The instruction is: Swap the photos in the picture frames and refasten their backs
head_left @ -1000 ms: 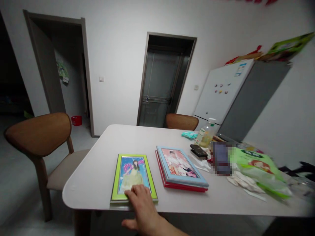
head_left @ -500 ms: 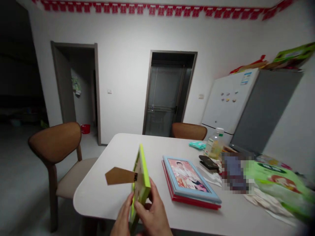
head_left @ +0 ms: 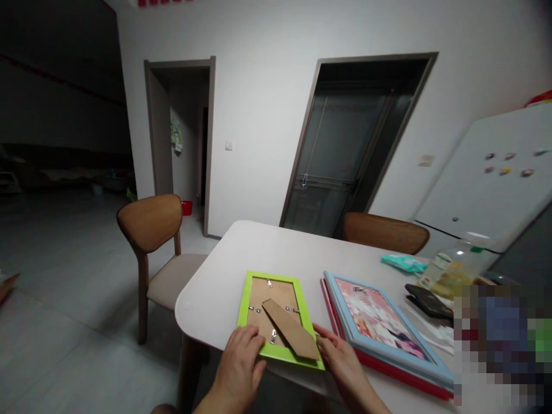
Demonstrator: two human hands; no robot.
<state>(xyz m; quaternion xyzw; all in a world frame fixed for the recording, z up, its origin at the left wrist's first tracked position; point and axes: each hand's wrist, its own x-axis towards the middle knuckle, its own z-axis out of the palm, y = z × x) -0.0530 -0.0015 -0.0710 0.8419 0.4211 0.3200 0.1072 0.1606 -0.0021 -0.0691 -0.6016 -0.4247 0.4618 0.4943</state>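
A green photo frame [head_left: 244, 305] lies back side up near the front edge of the white table [head_left: 276, 247]. Its brown stand [head_left: 291, 330] slants across the backing board, which has metal clips around it. My left hand [head_left: 241, 365] grips the frame's near left corner, fingers on top. At the near right corner my right hand [head_left: 342, 365] holds the frame's side with its fingertips. Just right of that hand, a blue frame [head_left: 403, 353] with a picture rests face up on a red one [head_left: 399, 376].
Right of the frames are a dark wallet-like item [head_left: 429, 302], a teal packet [head_left: 403, 263], a plastic bottle [head_left: 457, 267] and a blurred patch. Brown chairs stand at the left [head_left: 150, 224] and behind the table [head_left: 386, 232]. A white fridge [head_left: 487, 184] is at the right.
The green frame has gone from upright in my hands to lying back side up on the table. Its stand has folded nearer the board. The view has turned left.
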